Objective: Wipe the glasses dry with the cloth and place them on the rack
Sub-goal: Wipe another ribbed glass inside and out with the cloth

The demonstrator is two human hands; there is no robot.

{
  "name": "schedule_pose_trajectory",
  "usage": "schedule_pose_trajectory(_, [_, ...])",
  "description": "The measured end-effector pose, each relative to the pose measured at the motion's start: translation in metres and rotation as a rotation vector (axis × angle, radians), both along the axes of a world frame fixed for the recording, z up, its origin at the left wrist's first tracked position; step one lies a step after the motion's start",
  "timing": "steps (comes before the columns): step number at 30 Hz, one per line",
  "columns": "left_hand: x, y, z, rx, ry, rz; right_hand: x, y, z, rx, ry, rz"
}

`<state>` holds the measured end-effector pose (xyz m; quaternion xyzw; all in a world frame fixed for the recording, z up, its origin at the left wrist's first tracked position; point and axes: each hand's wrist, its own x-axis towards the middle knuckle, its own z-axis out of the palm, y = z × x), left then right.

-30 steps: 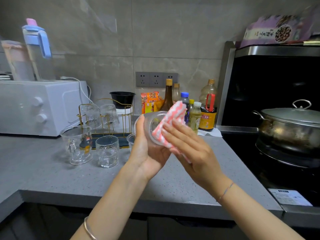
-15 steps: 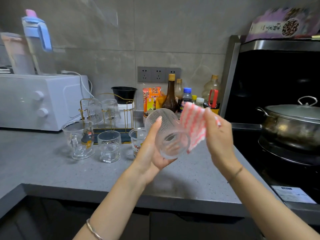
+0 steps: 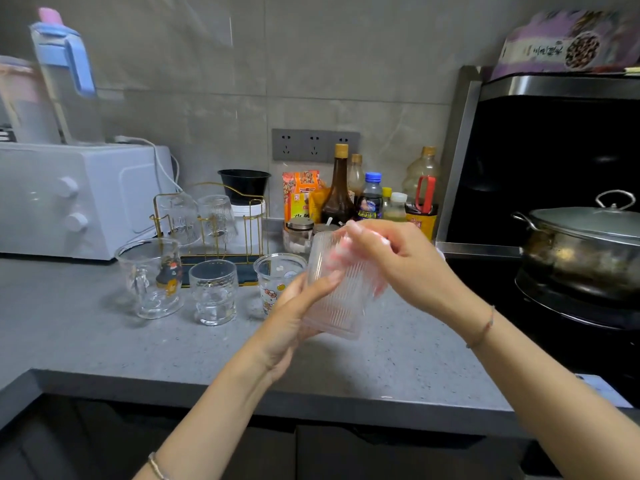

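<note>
The ribbed glass [image 3: 337,299] was held upright above the grey countertop [image 3: 104,341], in front and to the right of the gold rack [image 3: 244,221]. The left hand [image 3: 294,323] gripped it round its left side and base, one digit lying on the near wall. The pink-and-white cloth [image 3: 341,252] sat inside the glass, blurred through the ribs. The right hand [image 3: 401,263] held the cloth at the mouth, its fingers bunched and curled round it.

On the rack hung a patterned glass [image 3: 180,218] and a fluted glass [image 3: 217,216], both mouth down. Just in front of the rack stood a cartoon mug [image 3: 152,277], a clear tumbler [image 3: 213,294] and a cat-printed glass [image 3: 275,277], the last just beside the left hand. A white toaster oven [image 3: 69,199] stood left of the rack and sauce bottles [image 3: 337,195] right of it.
</note>
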<state>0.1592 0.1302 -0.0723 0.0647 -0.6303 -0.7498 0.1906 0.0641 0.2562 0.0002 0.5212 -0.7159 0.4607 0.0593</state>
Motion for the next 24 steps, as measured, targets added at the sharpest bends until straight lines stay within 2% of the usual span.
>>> schedule_pose_trajectory(3, [0.001, -0.002, -0.002, 0.065, -0.012, 0.032, -0.005, 0.003, 0.002, -0.061, -0.256, 0.059])
schedule_pose_trajectory(7, [0.0, -0.002, 0.0, 0.139, -0.01, -0.013, -0.012, -0.001, -0.008, -0.091, -0.191, 0.12])
schedule_pose_trajectory(12, [-0.003, 0.007, 0.001, 0.181, -0.044, -0.12, -0.015, -0.014, -0.023, -0.306, -0.221, 0.054])
schedule_pose_trajectory(15, [-0.003, 0.008, 0.005, 0.063, -0.115, -0.121, -0.021, -0.015, -0.027, -0.358, -0.21, 0.019])
schedule_pose_trajectory(19, [0.0, 0.012, 0.014, -0.29, -0.13, -0.045, -0.021, -0.016, -0.026, -0.375, -0.101, -0.043])
schedule_pose_trajectory(22, [-0.003, 0.015, 0.014, -0.522, -0.057, 0.149, -0.02, -0.02, -0.025, -0.395, -0.03, -0.104])
schedule_pose_trajectory(24, [-0.004, 0.016, 0.011, -0.564, 0.017, 0.209, -0.019, -0.024, -0.024, -0.399, 0.003, -0.11])
